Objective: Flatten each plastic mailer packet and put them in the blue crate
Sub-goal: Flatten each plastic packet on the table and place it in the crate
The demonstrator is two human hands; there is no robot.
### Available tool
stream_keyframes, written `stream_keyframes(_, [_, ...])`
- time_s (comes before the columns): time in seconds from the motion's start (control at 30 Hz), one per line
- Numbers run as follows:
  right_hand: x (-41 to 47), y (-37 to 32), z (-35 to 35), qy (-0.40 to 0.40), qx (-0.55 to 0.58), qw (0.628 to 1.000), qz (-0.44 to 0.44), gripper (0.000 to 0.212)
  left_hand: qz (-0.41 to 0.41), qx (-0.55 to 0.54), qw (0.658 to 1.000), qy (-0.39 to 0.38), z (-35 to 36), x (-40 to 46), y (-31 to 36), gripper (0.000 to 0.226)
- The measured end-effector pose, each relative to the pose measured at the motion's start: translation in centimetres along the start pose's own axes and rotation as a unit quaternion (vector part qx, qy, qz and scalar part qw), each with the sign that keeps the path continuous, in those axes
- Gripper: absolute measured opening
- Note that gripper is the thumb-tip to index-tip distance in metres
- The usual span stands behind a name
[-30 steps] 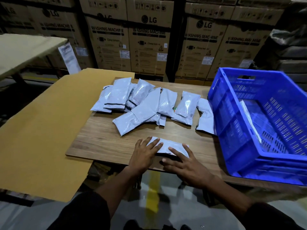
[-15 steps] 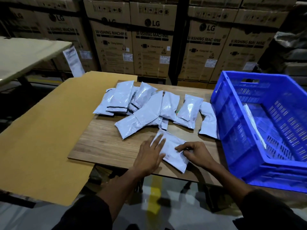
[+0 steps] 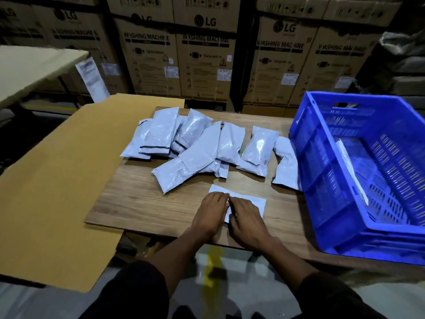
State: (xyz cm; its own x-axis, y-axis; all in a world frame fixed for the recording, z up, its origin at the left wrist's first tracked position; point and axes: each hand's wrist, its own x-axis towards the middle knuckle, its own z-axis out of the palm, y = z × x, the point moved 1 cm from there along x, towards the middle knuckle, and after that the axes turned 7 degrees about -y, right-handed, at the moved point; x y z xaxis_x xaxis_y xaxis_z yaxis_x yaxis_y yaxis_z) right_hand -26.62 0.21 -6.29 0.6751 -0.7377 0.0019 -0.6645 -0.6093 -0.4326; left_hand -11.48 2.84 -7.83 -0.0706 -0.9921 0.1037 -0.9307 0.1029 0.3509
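stacked lg washing machine cartons [image 3: 207,54] filling the far wall behind a wooden tabletop [image 3: 142,203]. left hand [image 3: 212,214] and right hand [image 3: 247,218] lying side by side, fingers straight, pressing flat on one white mailer packet [image 3: 257,202] at the near edge, gripping nothing. heap of grey mailer packets [image 3: 200,146] waiting farther back, overlapping. blue crate [image 3: 322,180] sitting at the right, touching the rightmost packet, holding one flat packet [image 3: 351,171] leaning inside. brown cardboard sheet [image 3: 57,192] lying to the left.

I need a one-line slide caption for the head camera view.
Both hands, left and right, press a white mailer packet flat on the wooden table beside the blue crate.
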Motion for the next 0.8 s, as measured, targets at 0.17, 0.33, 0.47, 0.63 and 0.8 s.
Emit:
stream_keyframes(0.17, [-0.7, 0.6, 0.7, -0.015, -0.048, 0.999, 0.011, 0.058, -0.001, 0.016, 1.0, 0.004, 1.1, -0.2, -0.5, 0.041])
stream_keyframes(0.33, [-0.8, 0.0, 0.8, -0.075, -0.108, 0.99, 0.041, 0.077, 0.003, 0.07, 0.997, 0.02, 1.5, -0.3, -1.7, 0.041])
stream_keyframes(0.47, [-0.4, -0.6, 0.4, -0.107, -0.099, 0.987, 0.07, 0.088, -0.011, 0.103, 0.994, -0.035, 0.9, -0.4, -1.6, 0.048])
stream_keyframes(0.63, [0.2, -1.0, -0.2, -0.122, -0.108, 0.984, 0.073, 0.077, -0.012, 0.131, 0.99, -0.053, 0.4, -0.5, -1.8, 0.053])
stream_keyframes(0.8, [0.0, -0.9, 0.3, -0.137, -0.118, 0.98, 0.085, 0.079, -0.022, 0.138, 0.988, -0.066, 0.8, -0.4, -2.1, 0.058])
